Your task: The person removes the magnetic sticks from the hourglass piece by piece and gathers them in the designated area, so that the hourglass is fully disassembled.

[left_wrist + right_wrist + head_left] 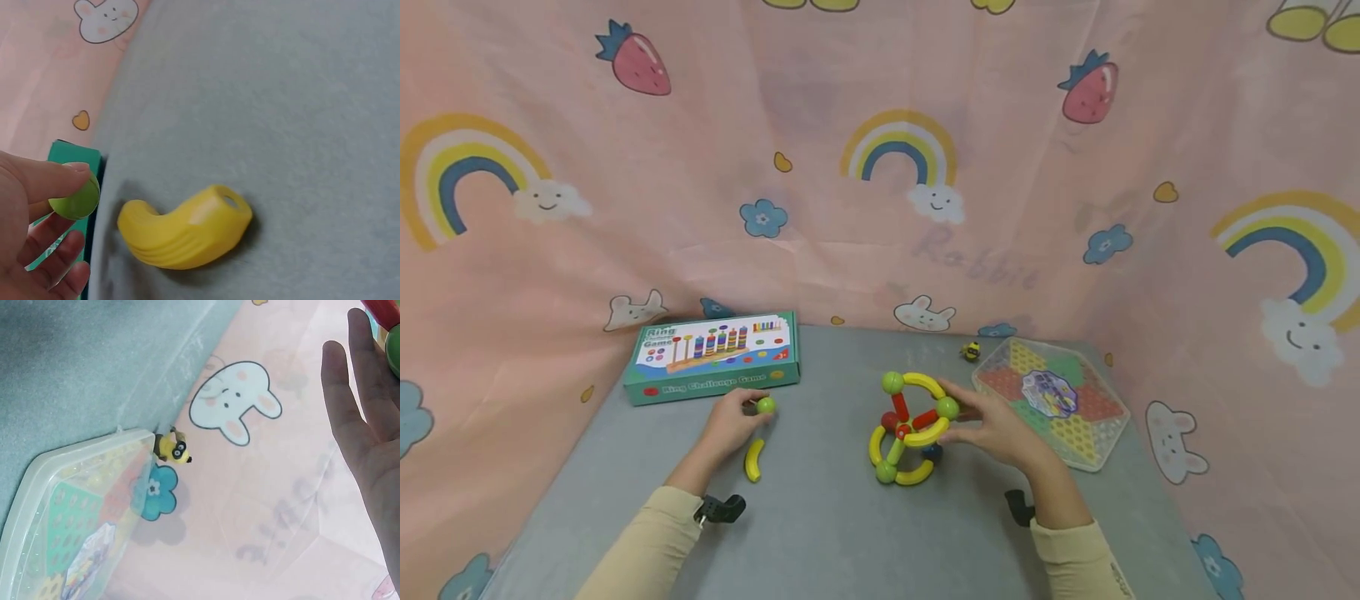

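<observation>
My left hand [730,423] pinches a small green ball [78,199] between thumb and fingers, in front of a green game box. Close by on the table lies a curved yellow piece [754,460], with a hole in its end visible in the left wrist view. My right hand [1000,425] holds a ball-and-stick building toy [912,438] from its right side, thumb and fingers at a green ball [948,408]. Red and green sticks, curved yellow pieces and several balls make up this upright frame. The right wrist view catches just its edge beside the fingertips.
The green Ring Challenge Game box [715,358] stands at the back left. Behind my right hand lies a clear-lidded, six-sided Chinese checkers board [1052,400], with a small yellow-and-black figure [971,351] at its far corner. A pink printed cloth [850,275] hangs behind the grey table.
</observation>
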`<state>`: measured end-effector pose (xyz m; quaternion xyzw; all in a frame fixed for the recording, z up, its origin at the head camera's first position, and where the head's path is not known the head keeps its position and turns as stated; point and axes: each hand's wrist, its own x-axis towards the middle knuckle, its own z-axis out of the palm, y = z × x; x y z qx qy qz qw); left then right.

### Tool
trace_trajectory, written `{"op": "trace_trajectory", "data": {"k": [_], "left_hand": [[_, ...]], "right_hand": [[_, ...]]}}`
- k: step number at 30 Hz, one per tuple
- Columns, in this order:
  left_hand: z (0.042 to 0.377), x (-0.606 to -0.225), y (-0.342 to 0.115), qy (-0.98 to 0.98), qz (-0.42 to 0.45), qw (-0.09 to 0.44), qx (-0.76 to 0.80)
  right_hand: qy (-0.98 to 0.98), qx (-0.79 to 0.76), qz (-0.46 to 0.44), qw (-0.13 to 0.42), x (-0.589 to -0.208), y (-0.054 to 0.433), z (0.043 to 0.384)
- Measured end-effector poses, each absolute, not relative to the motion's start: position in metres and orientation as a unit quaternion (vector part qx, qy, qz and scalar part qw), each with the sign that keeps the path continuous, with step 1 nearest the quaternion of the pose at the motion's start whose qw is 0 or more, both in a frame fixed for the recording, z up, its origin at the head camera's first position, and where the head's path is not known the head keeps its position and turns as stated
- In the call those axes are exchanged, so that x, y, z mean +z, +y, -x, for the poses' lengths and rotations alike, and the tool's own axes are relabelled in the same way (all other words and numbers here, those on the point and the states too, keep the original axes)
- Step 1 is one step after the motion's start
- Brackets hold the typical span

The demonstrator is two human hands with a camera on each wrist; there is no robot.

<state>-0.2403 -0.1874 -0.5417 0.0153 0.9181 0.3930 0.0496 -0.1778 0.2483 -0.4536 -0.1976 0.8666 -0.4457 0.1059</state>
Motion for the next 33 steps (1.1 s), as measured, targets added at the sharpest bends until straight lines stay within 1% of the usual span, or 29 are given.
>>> {"op": "trace_trajectory", "data": {"k": [8,13,18,22,24,26,31,33], "left_hand": [[0.244,-0.554,-0.185,0.918,-0.03,0.05,0.392],[0.242,-0.555,-0.181,0.925,-0.035,0.046,0.375],[0.239,-0.539,-0.172,0.934,-0.03,0.031,0.354],[0.23,-0.516,-0.149,0.927,-0.058,0.031,0.37],[0.225,-0.507,-0.132,0.921,-0.083,0.041,0.377],[0.219,-0.504,-0.115,0.914,-0.101,0.062,0.388],[0.198,-0.51,-0.075,0.891,-0.125,0.146,0.411],[0.189,-0.519,-0.06,0.887,-0.135,0.168,0.408]], "right_hand": [[0.867,-0.445,0.205,0.094,-0.455,0.249,0.178],[0.864,-0.452,0.197,0.103,-0.458,0.25,0.179],[0.863,-0.454,0.196,0.101,-0.458,0.252,0.179],[0.864,-0.452,0.199,0.096,-0.456,0.254,0.177],[0.865,-0.451,0.199,0.094,-0.456,0.255,0.177],[0.866,-0.449,0.202,0.091,-0.456,0.256,0.177],[0.868,-0.443,0.206,0.09,-0.455,0.257,0.178],[0.87,-0.438,0.207,0.089,-0.455,0.258,0.178]]}}
